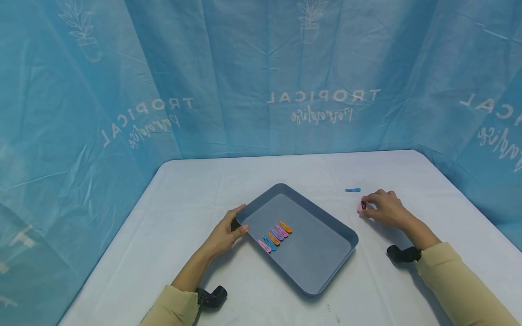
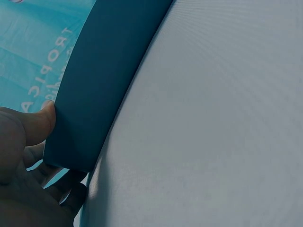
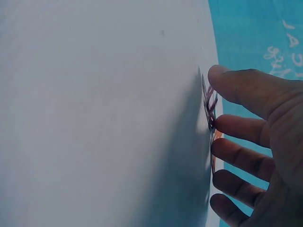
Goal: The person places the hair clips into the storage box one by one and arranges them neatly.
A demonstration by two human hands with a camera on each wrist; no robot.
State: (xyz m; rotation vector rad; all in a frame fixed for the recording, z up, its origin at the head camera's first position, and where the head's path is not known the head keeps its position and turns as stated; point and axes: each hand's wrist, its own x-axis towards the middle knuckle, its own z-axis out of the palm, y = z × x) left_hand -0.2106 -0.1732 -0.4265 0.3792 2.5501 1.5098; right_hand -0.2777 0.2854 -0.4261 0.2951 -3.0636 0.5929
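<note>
Head, left hand (image 1: 225, 234): there it was, thumb and fingers gripping the left corner of the grey tray (image 1: 314, 253), which I saw set cornerwise on the white table (image 1: 195, 194).
Head, row of six clips (image 1: 273, 239): inside the tray, running from the near-left wall inward, pink, blue, orange, purple, pink, orange!
Head, right hand (image 1: 385, 209): right of the tray, thumb and index fingertips were either side of a dark clip (image 1: 364, 205), with a pink clip (image 1: 360, 208) just beside it; I couldn't tell whether they gripped.
Head, blue clip (image 1: 352, 190): it lay on the table, just beyond that hand.
Head, curtain (image 1: 240, 81): blue behind everything, its "TROPICAL Paradise" lettering mirrored.
Left wrist, grip: my feed ran dark, but there was the thumb against the tray's wall and the other fingers round its lower edge.
Right wrist, fingers: spread, thumb and index apart, clips edge-on between or behind them; contact was unclear to me.
Right wrist, orange patch (image 3: 217, 135): it peeked out beside the fingers, too small to name.
</note>
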